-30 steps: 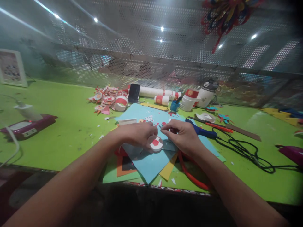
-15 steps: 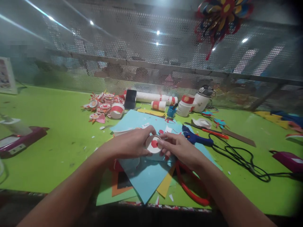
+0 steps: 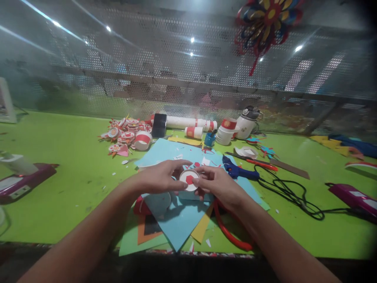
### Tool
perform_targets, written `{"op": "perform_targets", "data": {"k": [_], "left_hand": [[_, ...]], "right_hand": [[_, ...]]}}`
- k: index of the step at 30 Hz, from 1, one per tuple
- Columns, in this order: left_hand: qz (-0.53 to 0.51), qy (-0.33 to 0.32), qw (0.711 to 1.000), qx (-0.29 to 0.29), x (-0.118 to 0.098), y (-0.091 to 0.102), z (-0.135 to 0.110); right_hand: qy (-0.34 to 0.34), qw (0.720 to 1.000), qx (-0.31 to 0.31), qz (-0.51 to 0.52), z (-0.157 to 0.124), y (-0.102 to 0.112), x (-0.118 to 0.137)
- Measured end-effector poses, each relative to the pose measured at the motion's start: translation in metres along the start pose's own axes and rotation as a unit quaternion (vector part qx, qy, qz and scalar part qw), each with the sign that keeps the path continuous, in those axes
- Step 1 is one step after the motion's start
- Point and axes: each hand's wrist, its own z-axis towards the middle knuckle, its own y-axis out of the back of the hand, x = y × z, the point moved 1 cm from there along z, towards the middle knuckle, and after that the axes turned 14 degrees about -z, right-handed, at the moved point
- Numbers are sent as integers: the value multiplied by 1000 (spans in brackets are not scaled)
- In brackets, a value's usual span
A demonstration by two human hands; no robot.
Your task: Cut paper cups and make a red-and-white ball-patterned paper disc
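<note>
Operator: State the location of the workpiece.
Technician: The white round disc with a red angular patch [image 3: 189,179] is between both hands, above a light-blue paper sheet [image 3: 176,232] on the bright green table [image 3: 73,204]. The patched face is toward the viewer.

Operator: State the condition of the fingers.
Technician: The left hand [image 3: 160,177] grips the disc at its left side, thumb and index finger parted around the rim. The right hand [image 3: 219,184] grips the right side, thumb on the face at the patch, the remaining fingers curled at the edge.

Operator: List adjacent items.
Technician: A blue glue gun with a black cord [image 3: 240,171] lies just beyond the right hand. A red curved handle [image 3: 232,234] lies nearer the table's front edge. A pile of red-and-white decorated discs [image 3: 126,133] sits at the far left, near a black rectangular phone [image 3: 159,125].
</note>
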Motion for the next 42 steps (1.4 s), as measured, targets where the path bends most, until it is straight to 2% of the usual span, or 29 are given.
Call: {"op": "perform_targets", "data": {"k": [3,7,11,17,26,32,42], "left_hand": [[-141,41,989,-1,-1,-2,4],[-208,78,975,-16,-4,-5,5],[-229,95,968,-31,2,-8,4],[-264,63,958,-91,21,-10,4],[-311,61,940,-128,26,-19,1],[-346,83,929,-105,27,-19,0],[-416,70,904,-74,24,-20,-3]], "right_hand": [[10,1000,2,-7,0,0,0],[39,999,13,-30,2,0,-2],[43,997,21,-53,2,0,-4],[43,998,23,-42,1,1,1],[40,998,17,-46,8,-2,-7],[36,999,21,-33,7,-2,-7],[24,997,46,-63,3,0,-1]]}}
